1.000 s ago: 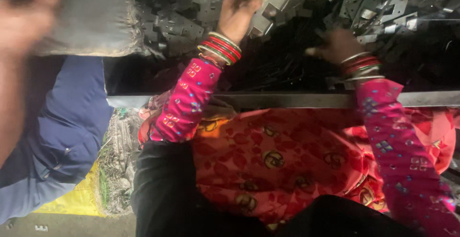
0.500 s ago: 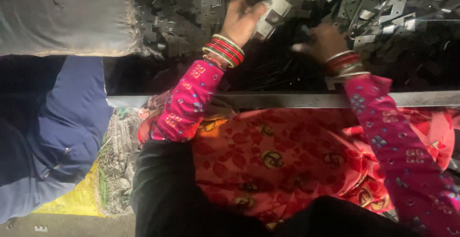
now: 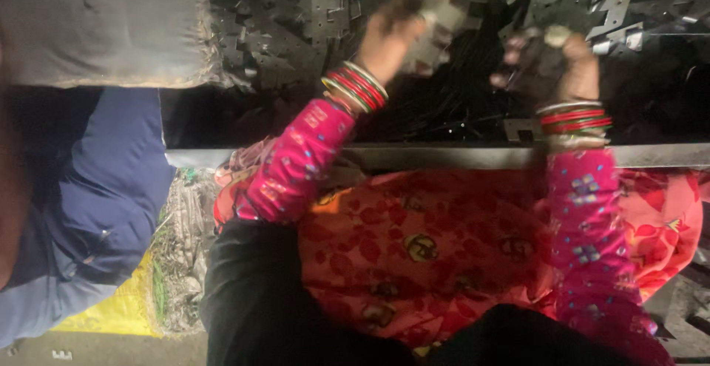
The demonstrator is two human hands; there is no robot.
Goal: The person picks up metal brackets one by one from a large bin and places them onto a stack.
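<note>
My left hand (image 3: 390, 32) is raised over a dark tray and grips a small stack of flat grey metal plates (image 3: 438, 18), blurred by motion. My right hand (image 3: 555, 63) is closed around a small pale metal piece (image 3: 556, 36) a little to the right, just above the tray's contents. Both wrists wear red, green and gold bangles over pink patterned sleeves. Below and beyond the hands lies a heap of stamped metal plates (image 3: 310, 18) with cut-out notches.
A metal rim (image 3: 458, 156) runs across the tray's near edge. A grey sack (image 3: 103, 26) fills the upper left. Another person's blue sleeve (image 3: 96, 211) is at the left. My red patterned clothing covers my lap, and a yellow bag (image 3: 126, 307) lies low left.
My left hand shifted slightly right with its stack of plates. My right hand turned, rose and closed on a small piece. The blurred hand at the upper left has gone.
</note>
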